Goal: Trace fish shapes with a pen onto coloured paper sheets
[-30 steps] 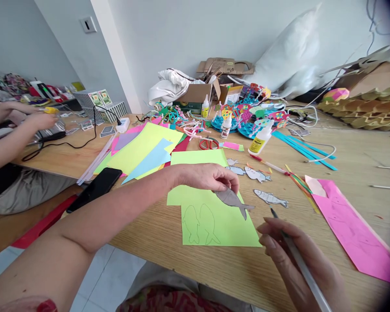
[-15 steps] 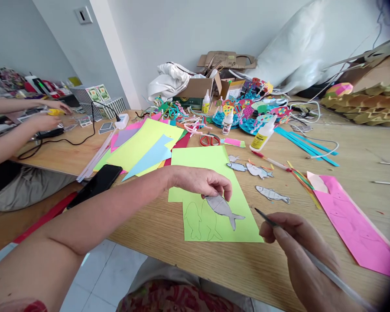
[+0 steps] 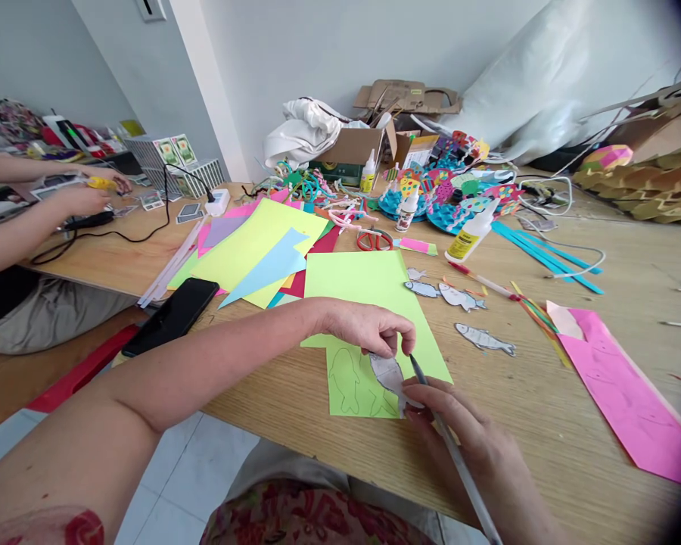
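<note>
A grey paper fish cutout [image 3: 387, 371] lies over the light green paper [image 3: 357, 276], where fish outlines are drawn in thin line. My left hand [image 3: 377, 329] has its bent fingers at the head end of the cutout and grips it there. In my right hand [image 3: 465, 424] is a pen [image 3: 451, 446], its dark tip pointing up near my left fingers. My right fingertips also touch the cutout's tail and partly hide it. Beside the green paper lie several more cutouts, among them a paper fish [image 3: 484, 338].
Coloured sheets [image 3: 261, 242] and a black phone [image 3: 170, 316] lie to the left. Behind are red-handled scissors [image 3: 374, 240] and a glue bottle [image 3: 472, 231]. Pink paper [image 3: 624, 386] lies at right. Another person's hands [image 3: 91, 198] work at far left.
My right hand has moved left with the pen, onto the fish cutout's tail. The cutout and my left hand have stayed nearly in place over the green paper. The view has shifted slightly.
</note>
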Demonstrator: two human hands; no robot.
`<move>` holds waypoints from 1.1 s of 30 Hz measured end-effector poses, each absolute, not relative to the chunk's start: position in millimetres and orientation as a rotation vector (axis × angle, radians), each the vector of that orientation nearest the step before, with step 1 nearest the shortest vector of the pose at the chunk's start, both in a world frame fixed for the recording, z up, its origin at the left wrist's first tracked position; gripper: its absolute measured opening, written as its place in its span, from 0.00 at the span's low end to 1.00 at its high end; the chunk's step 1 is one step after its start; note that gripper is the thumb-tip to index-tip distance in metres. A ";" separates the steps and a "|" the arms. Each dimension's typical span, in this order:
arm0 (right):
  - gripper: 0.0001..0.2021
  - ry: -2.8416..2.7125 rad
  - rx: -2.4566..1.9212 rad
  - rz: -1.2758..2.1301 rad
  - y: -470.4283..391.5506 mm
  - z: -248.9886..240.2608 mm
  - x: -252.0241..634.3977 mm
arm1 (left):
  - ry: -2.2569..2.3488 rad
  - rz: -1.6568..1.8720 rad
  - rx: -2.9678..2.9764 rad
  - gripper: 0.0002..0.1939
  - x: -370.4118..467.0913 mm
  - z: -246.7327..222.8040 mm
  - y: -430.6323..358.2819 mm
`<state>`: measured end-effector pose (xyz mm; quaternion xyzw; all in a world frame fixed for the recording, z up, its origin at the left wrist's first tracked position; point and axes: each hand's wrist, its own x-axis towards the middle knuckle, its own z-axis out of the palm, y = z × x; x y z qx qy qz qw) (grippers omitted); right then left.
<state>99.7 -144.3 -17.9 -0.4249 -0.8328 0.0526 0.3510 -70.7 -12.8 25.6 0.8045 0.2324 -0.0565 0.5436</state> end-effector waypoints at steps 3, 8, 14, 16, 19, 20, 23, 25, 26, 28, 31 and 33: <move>0.09 -2.238 -1.144 0.247 -147.0 -15.4 100.8 | 0.632 -0.114 1.968 0.10 -72.4 23.7 -16.4; 0.08 -2.155 -1.198 0.309 -146.9 -22.6 97.6 | 0.770 0.001 2.177 0.12 -84.0 24.6 -30.4; 0.07 -2.165 -1.258 0.336 -148.3 -24.2 90.1 | 0.748 0.112 2.379 0.15 -99.2 23.2 -51.0; 0.07 -2.187 -1.266 0.338 -149.1 -22.9 89.1 | 0.743 0.152 2.401 0.15 -102.3 21.4 -54.9; 0.07 -2.200 -1.278 0.334 -149.7 -22.7 88.9 | 0.753 0.213 2.414 0.15 -106.6 19.0 -57.8; 0.07 -2.201 -1.284 0.328 -149.8 -23.0 88.9 | 0.754 0.222 2.416 0.15 -108.0 18.4 -58.3; 0.07 -2.211 -1.287 0.294 -149.7 -23.7 88.8 | 0.742 0.233 2.423 0.16 -112.1 15.5 -59.0; 0.08 -2.223 -1.270 0.270 -149.2 -23.2 88.2 | 0.702 0.243 2.441 0.16 -114.4 12.7 -59.4; 0.08 -2.226 -1.259 0.259 -148.9 -22.7 87.8 | 0.679 0.248 2.458 0.17 -115.4 11.1 -59.5; 0.08 -2.232 -1.241 0.246 -148.0 -21.5 87.0 | 0.639 0.252 2.497 0.17 -116.8 8.4 -60.0; 0.07 -2.236 -1.222 0.250 -146.7 -20.4 86.6 | 0.615 0.240 2.547 0.18 -118.0 6.2 -60.7; 0.07 -2.237 -1.214 0.256 -146.1 -20.1 86.6 | 0.609 0.226 2.572 0.19 -118.3 6.1 -60.9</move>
